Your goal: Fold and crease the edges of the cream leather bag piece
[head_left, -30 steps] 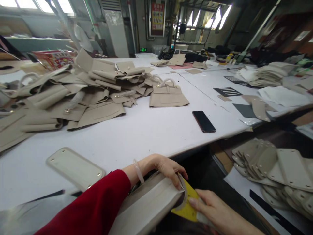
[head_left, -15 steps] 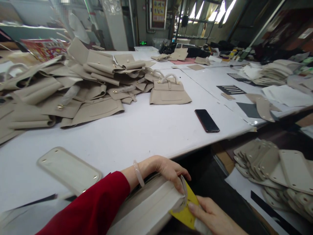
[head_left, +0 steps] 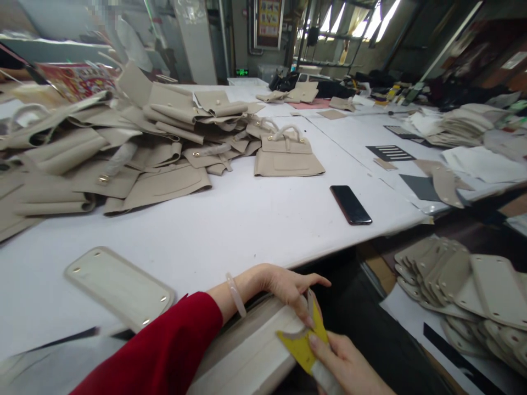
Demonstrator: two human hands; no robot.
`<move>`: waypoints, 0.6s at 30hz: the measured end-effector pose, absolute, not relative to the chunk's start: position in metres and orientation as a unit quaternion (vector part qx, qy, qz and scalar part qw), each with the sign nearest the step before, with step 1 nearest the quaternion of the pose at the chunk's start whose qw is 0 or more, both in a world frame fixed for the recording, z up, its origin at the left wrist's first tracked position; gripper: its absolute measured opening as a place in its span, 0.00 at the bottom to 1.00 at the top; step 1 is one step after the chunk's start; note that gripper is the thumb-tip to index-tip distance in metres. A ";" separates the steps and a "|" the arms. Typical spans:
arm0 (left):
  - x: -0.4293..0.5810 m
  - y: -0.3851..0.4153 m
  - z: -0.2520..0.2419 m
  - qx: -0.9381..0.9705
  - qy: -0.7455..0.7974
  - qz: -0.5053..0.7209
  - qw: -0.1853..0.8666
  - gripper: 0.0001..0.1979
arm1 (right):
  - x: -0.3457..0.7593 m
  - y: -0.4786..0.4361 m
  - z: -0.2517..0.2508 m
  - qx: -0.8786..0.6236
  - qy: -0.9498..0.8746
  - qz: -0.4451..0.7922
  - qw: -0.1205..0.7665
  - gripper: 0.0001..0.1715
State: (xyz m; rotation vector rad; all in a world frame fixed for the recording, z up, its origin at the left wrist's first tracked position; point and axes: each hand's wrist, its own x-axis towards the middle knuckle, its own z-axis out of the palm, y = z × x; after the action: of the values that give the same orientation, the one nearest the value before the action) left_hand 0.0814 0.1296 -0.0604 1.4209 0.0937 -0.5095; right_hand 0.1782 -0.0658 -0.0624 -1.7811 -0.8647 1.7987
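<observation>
My left hand (head_left: 284, 285), below a red sleeve and a pale bracelet, grips the near corner of a beige bag body (head_left: 247, 345) with a whitish face, held at the table edge. One finger of this hand points out to the right. My right hand (head_left: 346, 359) pinches a yellow flat template (head_left: 302, 348) with a curved notch, its lower end wrapped in something white. The template lies against the bag's corner, close to my left fingertips. What is under the bag is hidden.
A beige base panel (head_left: 121, 285) with metal studs lies at left on the white table (head_left: 247, 219). Beige bag parts (head_left: 164, 137) are heaped behind, beside a handled bag piece (head_left: 288, 156). A phone (head_left: 351, 204) lies near the edge. More studded panels (head_left: 489, 285) are stacked at right.
The yellow template has shifted slightly left and turned, showing its notch more clearly. My right hand moved left with it. A finger of my left hand has stretched out further right.
</observation>
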 end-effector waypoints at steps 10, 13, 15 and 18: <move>0.040 0.103 -0.036 0.709 0.248 0.012 0.660 0.29 | 0.165 -0.082 -0.073 -0.589 -0.311 0.688 0.288 0.44; 0.020 0.085 -0.027 0.726 0.311 0.054 0.610 0.25 | 0.182 -0.098 -0.074 -0.611 -0.312 0.648 0.331 0.41; 0.012 0.073 -0.026 0.724 0.340 0.067 0.597 0.26 | 0.193 -0.099 -0.074 -0.638 -0.267 0.598 0.405 0.38; 0.007 0.061 -0.031 0.708 0.369 0.071 0.598 0.27 | 0.202 -0.081 -0.078 -0.626 -0.198 0.568 0.496 0.31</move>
State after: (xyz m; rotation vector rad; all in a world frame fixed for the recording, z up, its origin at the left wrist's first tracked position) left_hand 0.0074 0.0611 -0.0308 1.6440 0.8558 0.1651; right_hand 0.2020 -0.0813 -0.0784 -1.5158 -0.4793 1.3769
